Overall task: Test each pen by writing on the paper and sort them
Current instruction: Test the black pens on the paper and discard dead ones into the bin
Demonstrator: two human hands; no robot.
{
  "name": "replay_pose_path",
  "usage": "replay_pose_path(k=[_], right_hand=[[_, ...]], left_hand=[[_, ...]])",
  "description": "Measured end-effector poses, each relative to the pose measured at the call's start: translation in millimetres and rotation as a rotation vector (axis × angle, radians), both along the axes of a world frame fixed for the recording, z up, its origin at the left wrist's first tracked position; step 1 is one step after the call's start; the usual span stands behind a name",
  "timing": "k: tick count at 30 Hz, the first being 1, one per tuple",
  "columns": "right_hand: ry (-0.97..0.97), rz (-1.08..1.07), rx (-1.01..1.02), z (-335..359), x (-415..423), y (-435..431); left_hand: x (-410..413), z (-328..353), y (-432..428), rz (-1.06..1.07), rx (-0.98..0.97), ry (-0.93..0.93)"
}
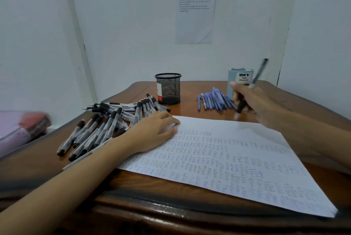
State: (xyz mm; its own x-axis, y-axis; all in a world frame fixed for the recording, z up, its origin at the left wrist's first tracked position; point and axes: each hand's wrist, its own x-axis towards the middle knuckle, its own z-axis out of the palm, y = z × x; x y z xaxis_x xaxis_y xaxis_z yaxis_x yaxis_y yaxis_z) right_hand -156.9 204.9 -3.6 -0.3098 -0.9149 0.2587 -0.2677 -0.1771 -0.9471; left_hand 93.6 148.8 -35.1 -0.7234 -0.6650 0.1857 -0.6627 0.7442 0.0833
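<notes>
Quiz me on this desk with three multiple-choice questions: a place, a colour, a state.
1. Where do the blue pens lie? A beside the pale blue cup; B on the floor; C on a shelf.
2. What colour is the mesh cup? A red; B black; C white.
3. What is the right hand doing? A lying flat; B holding a pen; C pointing.
Answers: A, they lie beside it on the desk; B, its wire is black; B, it grips the pen.
</notes>
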Motion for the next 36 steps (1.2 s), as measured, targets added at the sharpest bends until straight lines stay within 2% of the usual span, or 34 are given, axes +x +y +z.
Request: replay_pose_path(k=[2, 6, 13, 17, 19, 23, 26, 31, 33, 36], right_hand=[[0.060, -0.045, -0.013, 1, -6, 4], [0.015, -0.006, -0.037, -5, -12, 3], [0.092, 0.046, 0.022, -9, -7, 6], [0.159, -0.071, 0.053, -1, -23, -1], [0.279, -0.213, 0.098, 6, -45, -4], [0.795, -0.466, 0.190, 6, -95, -1], [0.883, -0.522, 0.320, -2, -117, 2], [0.989, -0.440, 0.487, -8, -118, -1], [1.026, -0.442, 0.451, -4, -111, -1], [0.918, -0.451, 0.177, 13, -80, -3]], left_hand=[[0, 0, 0, 0.001, 0.001, 0.003], [0, 0, 0, -0.001, 0.000, 0.006], [0, -1, -1, 0.000, 0.003, 0.006], [0, -1, -1, 0.001, 0.007, -0.004], [0, -1, -1, 0.002, 0.005, -0.005], [0, 0, 0, 0.002, -0.006, -0.009], [0, 1, 2, 0.007, -0.027, -0.020], [0, 5, 8, 0.022, -0.107, -0.018], [1, 5, 10, 0.023, -0.128, -0.005], [6, 5, 13, 0.036, -0.105, 0.016]])
